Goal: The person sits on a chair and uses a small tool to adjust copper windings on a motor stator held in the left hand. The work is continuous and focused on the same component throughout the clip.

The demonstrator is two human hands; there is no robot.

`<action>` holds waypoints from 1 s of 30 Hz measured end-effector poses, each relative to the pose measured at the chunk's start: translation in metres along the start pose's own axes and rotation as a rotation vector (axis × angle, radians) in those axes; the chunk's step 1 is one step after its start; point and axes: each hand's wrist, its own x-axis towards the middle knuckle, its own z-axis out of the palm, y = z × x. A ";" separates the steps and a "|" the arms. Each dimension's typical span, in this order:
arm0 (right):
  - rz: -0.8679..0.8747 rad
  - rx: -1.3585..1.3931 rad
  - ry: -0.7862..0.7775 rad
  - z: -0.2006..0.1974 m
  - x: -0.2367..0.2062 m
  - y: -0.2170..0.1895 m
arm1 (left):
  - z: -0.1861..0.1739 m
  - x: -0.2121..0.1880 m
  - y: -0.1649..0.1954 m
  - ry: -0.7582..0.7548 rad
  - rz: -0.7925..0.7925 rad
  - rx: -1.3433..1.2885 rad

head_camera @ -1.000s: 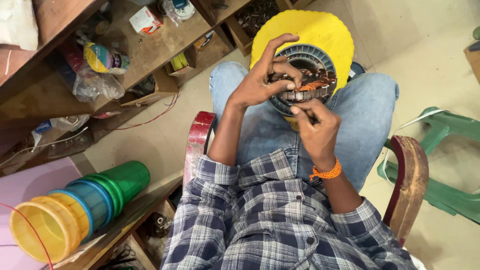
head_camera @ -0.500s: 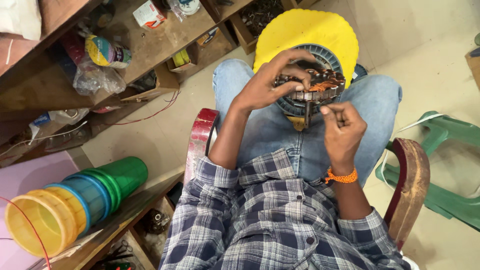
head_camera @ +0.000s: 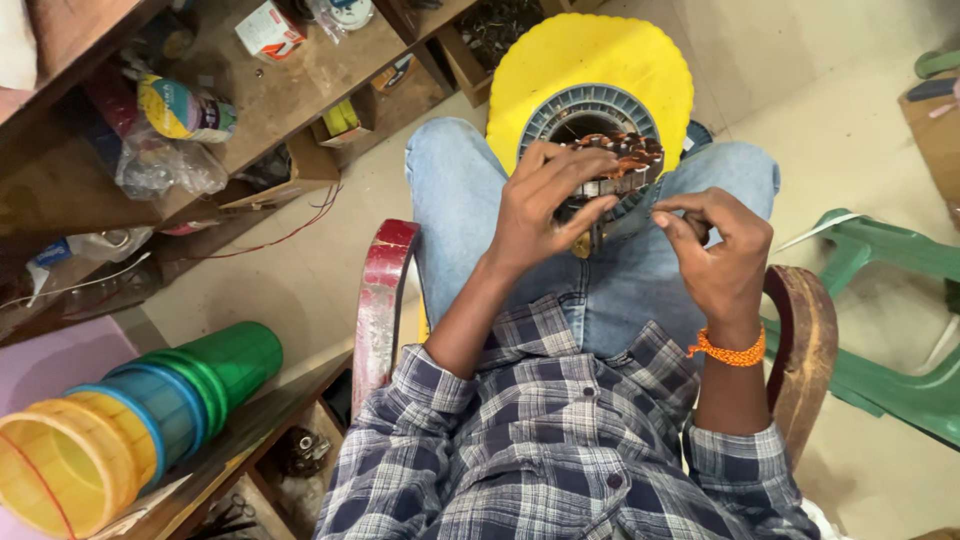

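Note:
A round grey motor stator [head_camera: 560, 112] with copper windings [head_camera: 628, 150] rests on my lap, leaning against a yellow round seat [head_camera: 600, 55]. My left hand [head_camera: 550, 205] lies over the stator's near side, fingers curled onto the coils and holding it. Just right of the stator, my right hand [head_camera: 720, 260], with an orange band at the wrist, has thumb and forefinger pinched on a thin wire that is too fine to see clearly. I sit in jeans and a checked shirt.
My chair has a red armrest [head_camera: 385, 290] on the left and a brown one [head_camera: 800, 340] on the right. Stacked plastic cups [head_camera: 150, 410] lie at the lower left. A cluttered wooden shelf [head_camera: 290, 95] runs along the upper left, and a green plastic chair [head_camera: 890, 330] stands right.
My right hand has drawn back from the stator toward my body and to the right, fingers staying pinched. My left hand has stayed on the coils.

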 end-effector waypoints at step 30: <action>-0.490 -0.194 -0.062 0.026 0.083 0.001 | 0.008 0.009 0.017 0.096 -0.301 -0.162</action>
